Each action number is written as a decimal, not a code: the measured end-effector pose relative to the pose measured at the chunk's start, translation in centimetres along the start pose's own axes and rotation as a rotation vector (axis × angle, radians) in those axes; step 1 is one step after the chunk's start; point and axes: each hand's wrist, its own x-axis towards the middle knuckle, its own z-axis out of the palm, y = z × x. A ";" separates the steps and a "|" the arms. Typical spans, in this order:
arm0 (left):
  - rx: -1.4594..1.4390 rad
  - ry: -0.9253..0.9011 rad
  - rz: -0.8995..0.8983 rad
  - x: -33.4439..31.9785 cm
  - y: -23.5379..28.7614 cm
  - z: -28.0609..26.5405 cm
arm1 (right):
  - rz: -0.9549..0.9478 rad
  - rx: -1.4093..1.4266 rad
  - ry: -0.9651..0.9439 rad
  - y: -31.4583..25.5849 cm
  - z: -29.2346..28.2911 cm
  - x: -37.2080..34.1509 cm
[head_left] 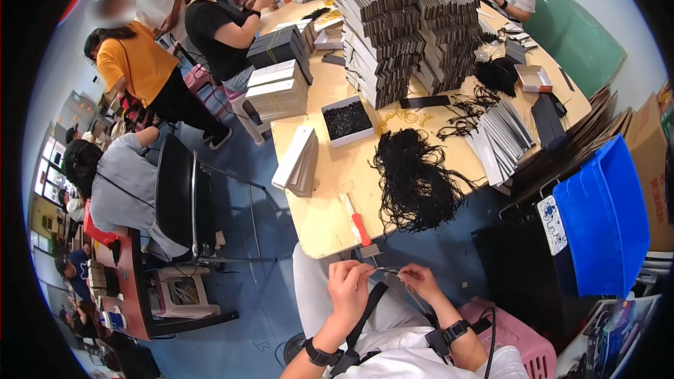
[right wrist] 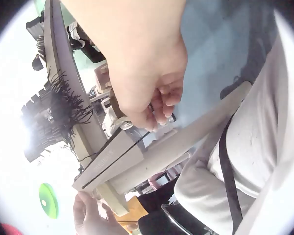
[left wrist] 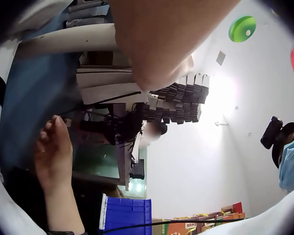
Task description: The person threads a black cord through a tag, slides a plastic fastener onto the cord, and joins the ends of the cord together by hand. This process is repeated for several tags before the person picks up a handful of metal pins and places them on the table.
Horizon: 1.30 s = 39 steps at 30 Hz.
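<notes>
Right wrist view: a long pale stack (right wrist: 118, 145) slants from lower left up to the middle. One thin black cord (right wrist: 116, 159) crosses it, slanting the same way, between the right hand (right wrist: 152, 83) up top and left hand (right wrist: 92, 216) down low. Both hands pinch the cord.

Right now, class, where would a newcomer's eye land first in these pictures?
Probably the tall stacks of grey card pieces on the table, then the tangled heap of black cords at its near edge. A bright blue plastic bin stands out at the head view's right; low centre there, the left hand and right hand hold a thin black cord.
</notes>
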 end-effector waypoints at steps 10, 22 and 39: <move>-0.170 -0.074 -0.061 -1.2 -0.5 0.8 | 0.049 -0.011 0.026 0.0 0.5 -0.3; -0.243 -0.184 -0.097 -0.9 -0.6 0.2 | -0.293 -0.152 0.148 -8.1 1.2 -3.4; -0.684 -0.332 -0.302 -2.0 1.8 -2.2 | -0.643 -0.396 0.176 -16.3 5.6 -5.0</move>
